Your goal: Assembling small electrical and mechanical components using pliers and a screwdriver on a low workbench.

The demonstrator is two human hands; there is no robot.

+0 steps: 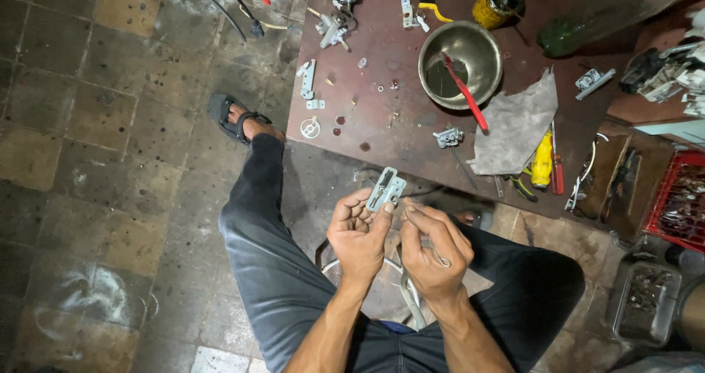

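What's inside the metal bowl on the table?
In the metal bowl a red-handled brush leans out over the rim, its head resting above dark liquid pooled at the bottom. Whatever lies under the liquid cannot be seen.

We count two hands, the left hand (358, 235) and the right hand (433, 252), and one small metal bracket (385, 189) between them. On the far table (382, 134) we see one steel bowl (460, 64), one grey rag (514, 123), one yellow can (498, 0) and one red crate (679, 197) at right.
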